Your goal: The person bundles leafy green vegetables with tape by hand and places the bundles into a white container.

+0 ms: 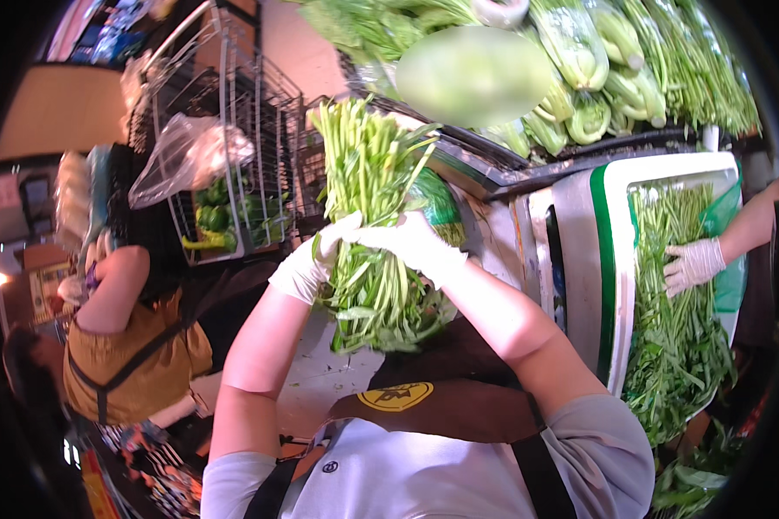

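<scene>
A thick bunch of long-stemmed leafy greens (373, 168) is held up in front of my chest. Its cut stem ends point away from me, and the leaves hang towards my brown apron (441, 409). My left hand (318, 256), in a white glove, grips the bunch from the left side. From the right, my right hand (422, 243), gloved the same way, closes around its middle, with the thumbs of both hands nearly meeting on top. Just beyond my right hand is another bundle in green wrap (438, 201), partly hidden.
At right stands a white bin (617, 259) of similar greens, with another person's gloved hand (694, 265) on them. Wrapped vegetables (581, 58) fill a display ahead. A wire cart (234, 162) holding green peppers is at left, near a person in a brown top (133, 370).
</scene>
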`<state>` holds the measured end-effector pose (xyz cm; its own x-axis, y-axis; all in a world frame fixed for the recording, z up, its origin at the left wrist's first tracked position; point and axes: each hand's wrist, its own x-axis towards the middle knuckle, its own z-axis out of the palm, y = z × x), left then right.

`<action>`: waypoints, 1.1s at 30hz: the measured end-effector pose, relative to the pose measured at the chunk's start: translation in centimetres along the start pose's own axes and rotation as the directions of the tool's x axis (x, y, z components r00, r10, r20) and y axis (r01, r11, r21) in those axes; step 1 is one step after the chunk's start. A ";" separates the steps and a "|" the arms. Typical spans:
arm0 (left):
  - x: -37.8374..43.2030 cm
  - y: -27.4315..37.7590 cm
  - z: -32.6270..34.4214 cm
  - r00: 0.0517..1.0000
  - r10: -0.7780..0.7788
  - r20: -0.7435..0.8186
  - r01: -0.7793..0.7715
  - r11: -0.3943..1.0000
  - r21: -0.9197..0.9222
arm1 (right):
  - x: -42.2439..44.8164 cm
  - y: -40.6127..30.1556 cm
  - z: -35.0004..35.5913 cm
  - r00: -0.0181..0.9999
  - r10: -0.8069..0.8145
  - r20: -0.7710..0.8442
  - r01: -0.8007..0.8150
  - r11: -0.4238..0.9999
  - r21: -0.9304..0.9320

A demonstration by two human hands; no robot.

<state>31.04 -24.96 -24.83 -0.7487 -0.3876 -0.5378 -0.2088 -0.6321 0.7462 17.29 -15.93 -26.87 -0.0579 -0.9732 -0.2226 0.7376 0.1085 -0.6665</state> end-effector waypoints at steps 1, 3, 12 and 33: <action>-1.0 1.4 1.5 0.998 0.031 0.046 -0.028 0.998 -0.062 | -0.1 -1.1 0.4 0.998 0.042 0.053 -0.041 0.999 -0.012; -2.3 3.1 3.5 0.994 0.036 -0.100 -0.043 0.997 -0.068 | 0.0 -2.9 1.3 0.989 -0.099 0.110 0.107 0.992 -0.071; -8.5 9.0 9.5 0.939 0.340 0.045 -0.307 0.774 0.553 | -1.3 -11.6 4.7 0.945 -0.100 0.311 0.055 0.988 0.147; -2.4 0.9 8.1 0.876 0.469 0.112 -0.249 0.639 -0.728 | 2.0 -14.6 14.1 0.985 -0.013 0.171 0.171 0.124 -0.977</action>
<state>27.53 -19.18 -19.66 -0.8243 -0.5608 -0.0775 0.5110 -0.7959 0.3248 15.89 -22.33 -7.49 0.0481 -0.9949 -0.0887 -0.5758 0.0449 -0.8163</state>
